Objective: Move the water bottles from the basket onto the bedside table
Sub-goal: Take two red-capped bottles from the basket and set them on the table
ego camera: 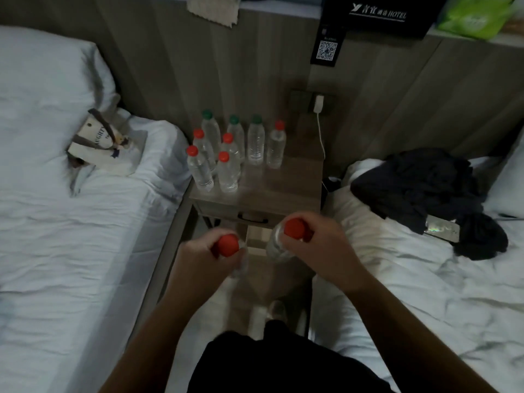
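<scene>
Head view showed the left hand clamped round the neck of a red-capped bottle and, to its right, a second bottle gripped likewise by the right hand, both held low, short of the table front edge. Eight bottles stood crowding its left and back. The pair looked best raised over the edge and set upright on the bare right front, clear of the standing ones.

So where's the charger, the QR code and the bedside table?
charger (319,103), head view, white plug body
QR code (328,50), head view, middle of the printed square
bedside table (295,180), head view, bare wooden top
</scene>
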